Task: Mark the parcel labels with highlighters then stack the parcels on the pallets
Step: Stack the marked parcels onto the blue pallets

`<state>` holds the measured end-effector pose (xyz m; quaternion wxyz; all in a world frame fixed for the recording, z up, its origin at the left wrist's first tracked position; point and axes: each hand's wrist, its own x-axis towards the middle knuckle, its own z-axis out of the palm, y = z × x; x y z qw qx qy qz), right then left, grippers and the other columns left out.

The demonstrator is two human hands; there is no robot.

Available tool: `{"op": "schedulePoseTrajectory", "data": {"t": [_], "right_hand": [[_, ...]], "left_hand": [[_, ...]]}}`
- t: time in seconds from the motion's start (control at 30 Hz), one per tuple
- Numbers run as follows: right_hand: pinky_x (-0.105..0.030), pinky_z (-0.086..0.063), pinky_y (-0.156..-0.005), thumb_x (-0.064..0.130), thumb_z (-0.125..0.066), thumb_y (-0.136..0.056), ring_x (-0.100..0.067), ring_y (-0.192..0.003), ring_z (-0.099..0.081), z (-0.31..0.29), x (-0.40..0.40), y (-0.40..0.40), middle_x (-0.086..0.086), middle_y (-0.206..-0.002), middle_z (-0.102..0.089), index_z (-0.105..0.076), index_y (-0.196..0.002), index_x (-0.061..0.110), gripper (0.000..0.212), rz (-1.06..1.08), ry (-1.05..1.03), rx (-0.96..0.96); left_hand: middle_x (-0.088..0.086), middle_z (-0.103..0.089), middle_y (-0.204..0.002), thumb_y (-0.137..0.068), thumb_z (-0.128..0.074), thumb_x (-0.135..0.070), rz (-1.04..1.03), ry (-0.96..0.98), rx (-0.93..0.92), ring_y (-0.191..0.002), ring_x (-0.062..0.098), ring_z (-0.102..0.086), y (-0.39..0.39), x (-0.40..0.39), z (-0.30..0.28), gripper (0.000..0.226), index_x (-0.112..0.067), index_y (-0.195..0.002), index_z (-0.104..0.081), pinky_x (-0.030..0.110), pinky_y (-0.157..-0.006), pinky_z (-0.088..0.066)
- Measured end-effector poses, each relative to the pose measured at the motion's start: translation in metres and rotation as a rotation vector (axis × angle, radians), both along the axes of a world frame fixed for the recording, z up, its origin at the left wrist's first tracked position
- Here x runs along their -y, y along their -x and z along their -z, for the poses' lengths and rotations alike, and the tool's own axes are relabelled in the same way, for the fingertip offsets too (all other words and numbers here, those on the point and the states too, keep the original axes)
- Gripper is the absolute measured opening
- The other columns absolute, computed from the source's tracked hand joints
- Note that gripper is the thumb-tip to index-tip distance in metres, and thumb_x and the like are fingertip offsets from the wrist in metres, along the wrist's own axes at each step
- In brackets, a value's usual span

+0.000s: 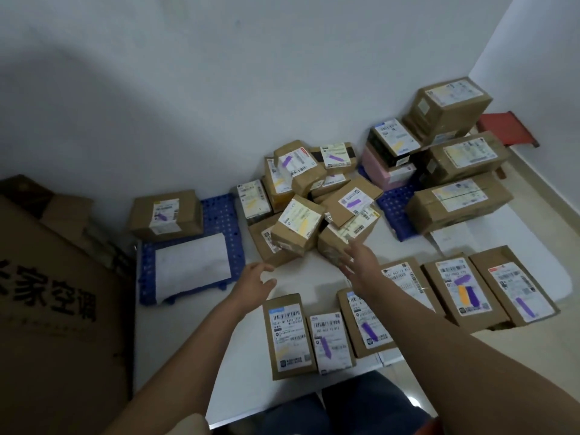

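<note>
Above the heap of parcels (314,211) on the white floor sheet (175,328), both hands reach forward with nothing in them. The left hand (252,282) hangs loosely spread, its fingers relaxed, just short of the heap's near edge. The right hand (357,260) has its fingers straight and splayed, touching or nearly touching the closest brown box (342,243); which of the two cannot be told. No highlighter shows in either hand or anywhere on the floor.

Marking looks largely finished: purple or yellow strokes show on most of the visible labels, in the heap and in the near row alike. Stacking seems barely begun on the left, where one marked box (166,215) and a white flat parcel (191,265) lie on the left blue pallet (224,215). Further along is the right blue pallet (397,204), bearing some six boxes.

Counted: two pallets; six parcels (464,287) lying flat in the near row; roughly ten in the heap, overlapping too much for certainty.
</note>
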<state>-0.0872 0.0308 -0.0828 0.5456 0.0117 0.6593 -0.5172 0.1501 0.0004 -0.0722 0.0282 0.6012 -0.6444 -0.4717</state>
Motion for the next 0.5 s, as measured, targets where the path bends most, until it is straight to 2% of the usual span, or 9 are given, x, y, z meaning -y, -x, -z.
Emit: {"op": "schedulePoseTrajectory", "data": {"t": [0.07, 0.13, 0.27, 0.43, 0.5], "right_hand": [[-0.032, -0.054, -0.08, 0.03, -0.054, -0.099, -0.02, -0.103, -0.063, 0.002, 0.007, -0.009, -0.006, -0.115, -0.063, -0.051, -0.132, 0.013, 0.037, -0.045, -0.015, 0.028], [-0.031, -0.052, -0.079, 0.029, -0.057, -0.097, -0.022, -0.111, -0.061, 0.004, 0.016, -0.016, -0.009, -0.124, -0.061, -0.05, -0.133, 0.015, 0.04, -0.095, -0.029, 0.042], [-0.028, -0.052, -0.073, 0.03, -0.065, -0.094, -0.024, -0.116, -0.057, 0.011, 0.032, -0.032, -0.009, -0.134, -0.055, -0.049, -0.136, 0.015, 0.047, -0.168, -0.068, 0.075], [-0.042, -0.051, -0.098, 0.034, -0.069, -0.091, -0.034, -0.128, -0.046, 0.02, 0.048, -0.041, -0.012, -0.144, -0.044, -0.044, -0.145, 0.019, 0.061, -0.243, -0.083, 0.133], [-0.043, -0.048, -0.102, 0.036, -0.069, -0.09, -0.033, -0.129, -0.045, 0.024, 0.054, -0.042, -0.013, -0.144, -0.043, -0.043, -0.146, 0.019, 0.064, -0.256, -0.094, 0.167]], "left_hand": [[0.004, -0.033, -0.15, -0.1, -0.055, -0.024, -0.036, -0.008, -0.009, -0.117, 0.017, -0.047, -0.002, 0.004, 0.0, 0.033, -0.021, -0.132, -0.054, 0.023, -0.093, -0.036], [0.005, -0.033, -0.15, -0.1, -0.055, -0.024, -0.069, -0.005, -0.014, -0.115, 0.015, -0.044, -0.003, 0.008, -0.001, 0.032, -0.022, -0.132, -0.054, 0.023, -0.093, -0.035], [0.004, -0.032, -0.151, -0.1, -0.055, -0.025, -0.111, -0.008, 0.004, -0.133, 0.021, -0.04, -0.004, 0.019, -0.001, 0.035, -0.023, -0.134, -0.052, 0.026, -0.1, -0.033], [0.006, -0.033, -0.15, -0.1, -0.055, -0.022, -0.193, -0.029, 0.0, -0.134, 0.022, -0.04, -0.006, 0.033, 0.001, 0.036, -0.017, -0.136, -0.052, 0.023, -0.098, -0.032], [0.007, -0.035, -0.149, -0.1, -0.055, -0.022, -0.212, -0.038, 0.005, -0.133, 0.023, -0.041, -0.006, 0.037, 0.001, 0.036, -0.017, -0.136, -0.052, 0.025, -0.101, -0.034]]}}
